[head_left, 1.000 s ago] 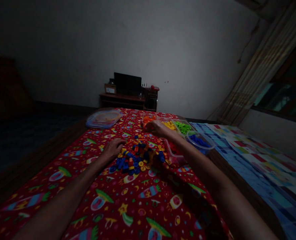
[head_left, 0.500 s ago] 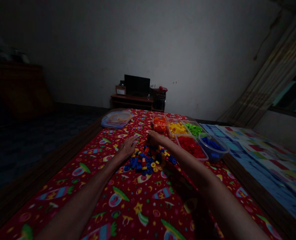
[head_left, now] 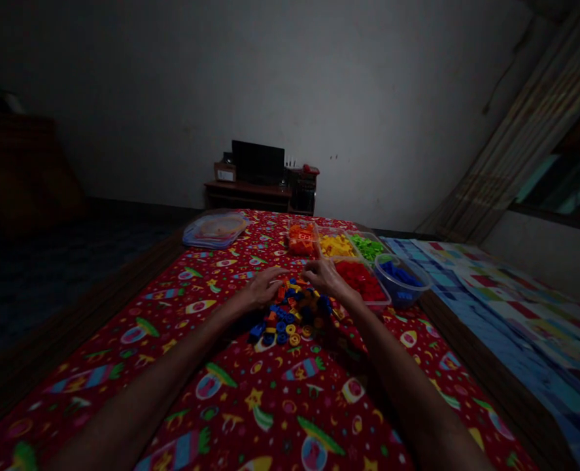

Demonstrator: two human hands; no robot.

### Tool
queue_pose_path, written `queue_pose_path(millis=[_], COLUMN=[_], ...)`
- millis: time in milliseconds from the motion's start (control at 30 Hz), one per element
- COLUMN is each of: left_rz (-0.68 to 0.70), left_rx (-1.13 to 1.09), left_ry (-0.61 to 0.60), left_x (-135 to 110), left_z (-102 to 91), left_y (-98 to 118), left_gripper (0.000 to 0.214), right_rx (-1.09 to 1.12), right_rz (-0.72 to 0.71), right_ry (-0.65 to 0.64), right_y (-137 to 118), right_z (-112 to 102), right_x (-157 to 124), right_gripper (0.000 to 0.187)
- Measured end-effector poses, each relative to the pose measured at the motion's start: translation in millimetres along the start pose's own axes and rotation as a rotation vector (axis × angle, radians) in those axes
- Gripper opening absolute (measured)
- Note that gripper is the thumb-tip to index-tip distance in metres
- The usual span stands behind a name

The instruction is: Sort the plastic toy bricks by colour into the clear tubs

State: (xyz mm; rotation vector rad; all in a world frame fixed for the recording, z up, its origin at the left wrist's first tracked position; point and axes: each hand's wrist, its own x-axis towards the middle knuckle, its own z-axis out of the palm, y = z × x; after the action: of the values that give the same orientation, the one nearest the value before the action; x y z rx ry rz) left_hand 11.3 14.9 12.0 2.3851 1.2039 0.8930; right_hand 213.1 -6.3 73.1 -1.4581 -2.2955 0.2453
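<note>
A mixed pile of small plastic building blocks (head_left: 290, 317), mostly blue, yellow and orange with some wheel-like rings, lies on a red patterned cloth (head_left: 250, 405). My left hand (head_left: 264, 288) rests at the pile's upper left edge, fingers stretched out and apart, holding nothing visible. At the upper right edge my right hand (head_left: 325, 276) arches over the blocks. Its fingers are bent but apart, and no block shows in them. Shadow darkens the blocks beneath the right hand.
Beyond my right hand stand clear containers of sorted pieces: orange (head_left: 302, 239), yellow (head_left: 337, 245), green (head_left: 367, 246), red (head_left: 361, 280) and a round blue tub (head_left: 401, 278). Stacked plastic lids (head_left: 216, 230) lie far left. A bed (head_left: 505, 294) adjoins the right side.
My right hand has moved right and back from the pile's far edge, and its fingers have spread. My left hand has shifted slightly toward the blocks. The camera view has turned a little right.
</note>
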Motion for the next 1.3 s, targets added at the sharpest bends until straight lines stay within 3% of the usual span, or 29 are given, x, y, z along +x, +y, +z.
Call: queue_pose_path(millis=[133, 233, 367, 467, 567, 733, 933, 1133, 1300], left_rz=[-0.107, -0.124, -0.059, 0.019, 0.039, -0.080, -0.213, -0.204, -0.176], left_rx=[0.047, 0.087, 0.134, 0.127, 0.084, 0.065, 0.062, 0.079, 0.128], left_ry=[-0.084, -0.152, -0.170, -0.117, -0.152, -0.157, -0.224, -0.152, -0.070], left_x=[3.7, 3.5, -0.6, -3.9, -5.8, -4.6, -2.3, -3.9, -2.2], left_z=[-26.6, -35.3, -28.9, -15.1, -2.4, -1.2, -4.7, -6.0, -22.7], left_y=[-8.4, -11.3, -9.4, -8.9, -11.2, -10.4, -3.4, -6.7, -0.6], left_gripper=[0.034, 0.029, 0.028, 0.033, 0.037, 0.033, 0.032, 0.026, 0.028], right_rx=[-0.043, -0.115, -0.160, -0.146, -0.114, -0.043, 0.069, -0.072, -0.287], right_rz=[0.008, -0.011, -0.155, -0.169, -0.201, -0.184, -0.066, -0.207, -0.199], right_ry=[-0.090, -0.160, -0.074, -0.083, -0.079, -0.032, 0.084, -0.120, -0.196], right_y=[-4.0, -5.7, -2.4, 3.6, 9.2, 10.0, 6.3, 0.1, -10.4], right_z=[7.0, 18.0, 35.0, 40.5, 40.4, 34.5, 30.7, 30.8, 28.8], right_x=[-6.2, -12.5, -22.7, -24.8, -23.7, -16.0, -6.6, -13.3, -22.1], right_gripper=[0.021, 0.011, 0.017, 0.017, 0.013, 0.003, 0.016, 0.015, 0.021])
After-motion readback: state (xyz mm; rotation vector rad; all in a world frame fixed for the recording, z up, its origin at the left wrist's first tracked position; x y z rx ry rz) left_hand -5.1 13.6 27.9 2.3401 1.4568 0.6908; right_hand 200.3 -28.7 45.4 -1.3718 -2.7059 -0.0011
